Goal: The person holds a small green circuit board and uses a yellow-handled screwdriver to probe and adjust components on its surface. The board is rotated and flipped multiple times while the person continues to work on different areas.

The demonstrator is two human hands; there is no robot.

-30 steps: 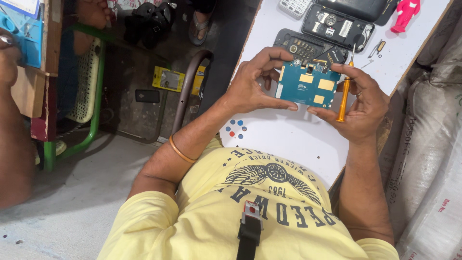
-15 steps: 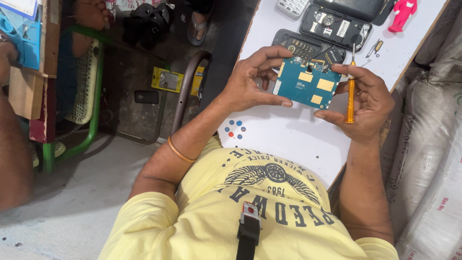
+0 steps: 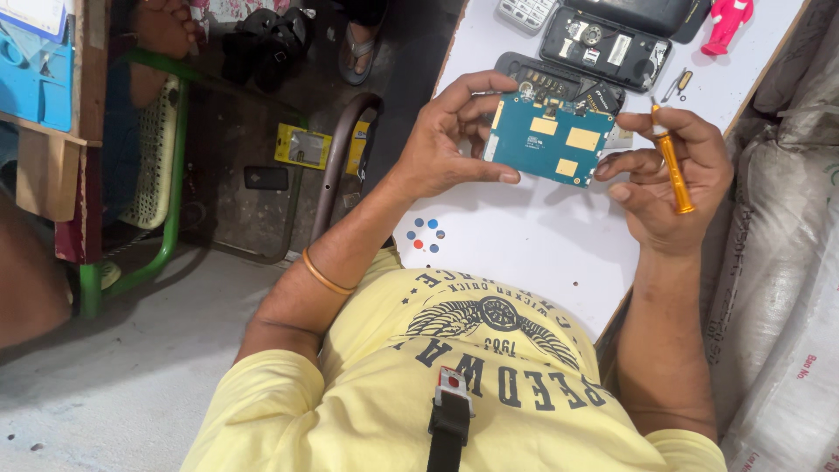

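The left hand (image 3: 450,140) is curled around the left edge of a blue-green circuit board (image 3: 549,140), thumb along its lower edge and fingers bent over its top, so the board is held just above the white surface (image 3: 533,245), tilted slightly, with its gold-coloured patches facing up. The right hand (image 3: 673,179) is closed loosely around an orange screwdriver (image 3: 674,171), which lies across the palm and fingers with its tip pointing up and away from the body; the fingertips of this hand reach toward the board's right edge, touching or nearly touching it, and I cannot tell which. A thin bangle (image 3: 325,275) sits on the left forearm. Just beyond the board, partly hidden by it, lies an opened black phone body (image 3: 546,83), and farther back another opened phone shell (image 3: 605,45) with its inner parts showing. A grey keypad (image 3: 528,12) lies near the top edge of the view, a pink toy figure (image 3: 730,22) stands out at the far corner, and a small screwdriver (image 3: 675,85) lies on the surface just beyond the right hand. Near the front edge of the surface, by the left wrist, is a cluster of small blue, white and red dots (image 3: 425,235). Sacks (image 3: 778,262) are stacked to the right of the surface, and a green-framed chair (image 3: 162,166) stands on the floor to the left.
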